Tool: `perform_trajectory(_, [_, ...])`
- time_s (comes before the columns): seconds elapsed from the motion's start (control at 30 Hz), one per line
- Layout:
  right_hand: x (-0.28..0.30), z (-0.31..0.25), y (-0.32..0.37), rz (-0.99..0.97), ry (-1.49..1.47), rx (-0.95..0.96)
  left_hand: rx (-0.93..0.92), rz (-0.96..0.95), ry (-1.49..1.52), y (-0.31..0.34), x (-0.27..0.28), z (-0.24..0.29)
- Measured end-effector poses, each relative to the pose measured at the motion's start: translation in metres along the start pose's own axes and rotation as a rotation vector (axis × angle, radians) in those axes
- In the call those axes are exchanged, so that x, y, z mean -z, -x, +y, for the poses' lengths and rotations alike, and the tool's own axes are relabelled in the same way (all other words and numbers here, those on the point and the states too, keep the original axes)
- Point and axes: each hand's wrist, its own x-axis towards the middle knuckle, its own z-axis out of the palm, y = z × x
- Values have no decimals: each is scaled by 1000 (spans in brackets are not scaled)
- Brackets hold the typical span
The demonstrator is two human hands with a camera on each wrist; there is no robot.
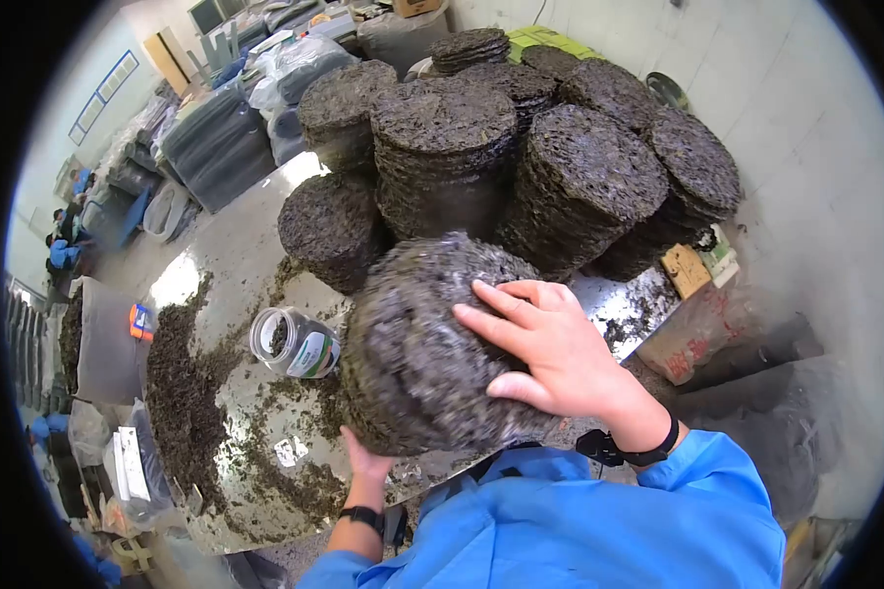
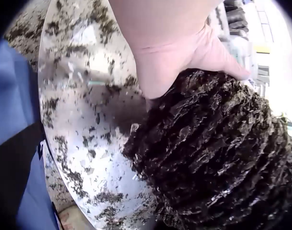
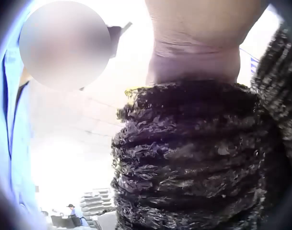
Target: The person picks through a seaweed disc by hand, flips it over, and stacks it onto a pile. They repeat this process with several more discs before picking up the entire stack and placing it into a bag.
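A tilted stack of round, dark dried seaweed cakes [image 1: 422, 363], blurred in the head view, is between the person's two hands over the near side of the table. The right hand [image 1: 550, 339] presses on its upper face with fingers spread and straight. Low on the near side, the left hand [image 1: 365, 456] holds the stack. In the left wrist view, that hand's thumb [image 2: 222, 62] lies along the edge of the ridged cakes [image 2: 222, 148], while its other fingers are hidden. The right wrist view shows the layered side [image 3: 184, 153] below the right hand.
Several tall stacks of seaweed cakes [image 1: 447, 128] crowd the far side of the metal table [image 1: 231, 236]. A clear plastic jar [image 1: 295, 344] leans left of the held stack, among loose seaweed crumbs [image 1: 182, 373]. A wooden block [image 1: 685, 270] lies at the right; grey bundles [image 1: 216, 147] stand behind.
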Motion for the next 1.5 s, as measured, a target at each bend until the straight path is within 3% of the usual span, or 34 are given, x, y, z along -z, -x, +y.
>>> perform_trajectory(0.07, [4, -33, -10, 27, 122, 20, 108, -257, 12, -56, 29, -24])
perform_trajectory(0.1, [-3, -45, -13, 24, 139, 12, 122, -271, 23, -58, 29, -26])
perform_trajectory(0.23, [-66, -62, -8, -34, 198, -54, 203, -61, -134, -62, 11, -21])
perform_trajectory(0.4, [-65, -77, -8, 0, 190, -86, 233, 231, -384, -55, -30, 17])
perform_trajectory(0.43, [-62, -80, -7, -3, 196, -90, 223, 216, -393, -44, -52, 33])
perform_trajectory(0.53, [-57, -77, -6, -7, 121, -60, -973, -221, -904, 52, -130, 96])
perform_trajectory(0.6, [-52, -71, -6, -20, 45, -45, -1396, -556, -1335, 98, -176, 112])
perform_trajectory(0.63, [-43, -67, -6, -42, -86, -55, -1489, -552, -1891, 132, -201, 111])
perform_trajectory(0.67, [-28, -62, -6, -3, -164, -46, -1451, -584, -2102, 138, -211, 99])
perform_trajectory(0.73, [12, -34, -12, 258, 20, -18, -1317, -641, -2132, 119, -205, 84])
perform_trajectory(0.8, [38, 11, -8, 362, 353, -298, -1323, -643, -2151, 121, -208, 80])
perform_trajectory(0.87, [43, 65, -10, 264, 585, -480, -1384, -624, -2108, 123, -211, 75])
perform_trajectory(0.93, [32, 102, -14, 122, 623, -563, -1392, -611, -2111, 120, -211, 73])
perform_trajectory(1.0, [14, 120, -16, 58, 641, -541, -1393, -597, -2129, 119, -211, 75])
perform_trajectory(1.13, [-7, 128, -13, 128, 697, -476, -1337, -573, -2163, 118, -212, 75])
perform_trajectory(1.5, [2, 129, -12, 99, 658, -443, -1341, -596, -2136, 120, -210, 76])
